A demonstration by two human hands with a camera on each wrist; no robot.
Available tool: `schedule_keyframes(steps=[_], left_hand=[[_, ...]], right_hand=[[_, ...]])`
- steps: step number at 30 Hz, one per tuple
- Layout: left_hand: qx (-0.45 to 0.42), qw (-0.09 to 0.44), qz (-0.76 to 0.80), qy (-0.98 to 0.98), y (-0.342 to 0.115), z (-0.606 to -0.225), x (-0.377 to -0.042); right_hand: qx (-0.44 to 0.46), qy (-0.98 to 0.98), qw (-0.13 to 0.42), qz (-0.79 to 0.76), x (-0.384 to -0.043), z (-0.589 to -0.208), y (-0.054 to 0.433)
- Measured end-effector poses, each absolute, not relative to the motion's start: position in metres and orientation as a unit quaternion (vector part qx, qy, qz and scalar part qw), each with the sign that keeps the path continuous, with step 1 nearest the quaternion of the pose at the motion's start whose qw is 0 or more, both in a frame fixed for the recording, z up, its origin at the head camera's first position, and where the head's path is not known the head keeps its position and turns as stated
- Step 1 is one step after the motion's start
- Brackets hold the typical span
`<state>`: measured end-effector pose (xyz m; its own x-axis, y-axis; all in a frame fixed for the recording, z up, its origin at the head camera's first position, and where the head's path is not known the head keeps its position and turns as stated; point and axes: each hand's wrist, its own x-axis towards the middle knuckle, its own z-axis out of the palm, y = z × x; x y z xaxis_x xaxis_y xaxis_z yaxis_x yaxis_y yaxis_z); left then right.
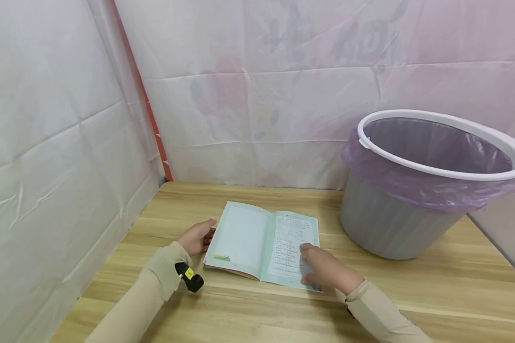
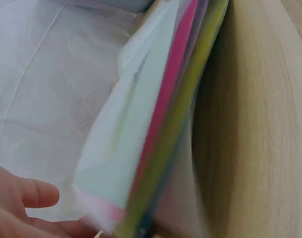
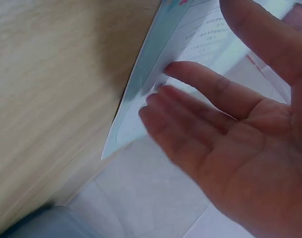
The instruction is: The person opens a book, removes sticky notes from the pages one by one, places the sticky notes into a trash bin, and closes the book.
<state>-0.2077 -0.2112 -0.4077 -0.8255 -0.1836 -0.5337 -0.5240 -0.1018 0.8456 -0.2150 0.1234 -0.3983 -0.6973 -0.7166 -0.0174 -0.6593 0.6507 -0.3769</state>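
An open booklet (image 1: 245, 233) with pale blue-green borders lies on the wooden table. Its left page is mostly blank with a small green picture low down, and its right page (image 1: 289, 243) carries printed lines. Beside the left edge is my left hand (image 1: 196, 237), its thumb apart from the pages in the left wrist view, where the booklet's pink and yellow-green page edges (image 2: 158, 124) show; its other fingertips reach behind the corner. My right hand (image 1: 329, 269) hovers over the right page's outer edge, fingers extended and palm (image 3: 255, 153) holding nothing.
At the right stands a grey bin (image 1: 395, 224) with a white rim ring (image 1: 433, 167) and a purple liner bag (image 1: 416, 183). Pale sheets (image 1: 283, 109) hang behind and on the left. Wooden tabletop (image 1: 249, 319) lies in front of the booklet.
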Motion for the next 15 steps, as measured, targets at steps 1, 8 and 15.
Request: schedule_keyframes(steps=[1,8,15], left_hand=[[-0.263,0.122,0.696,0.657,-0.21,-0.408,-0.208],[-0.212,0.133,0.713,0.655,-0.203,-0.402,-0.209],[-0.144,0.072,0.659,0.735,-0.213,-0.394,-0.193]], right_hand=[[-0.378,0.905,0.089,-0.177,-0.215,-0.397,0.124],[-0.363,0.905,0.115,-0.19,-0.215,-0.398,0.125],[-0.377,0.896,0.123,-0.2,-0.218,-0.405,0.124]])
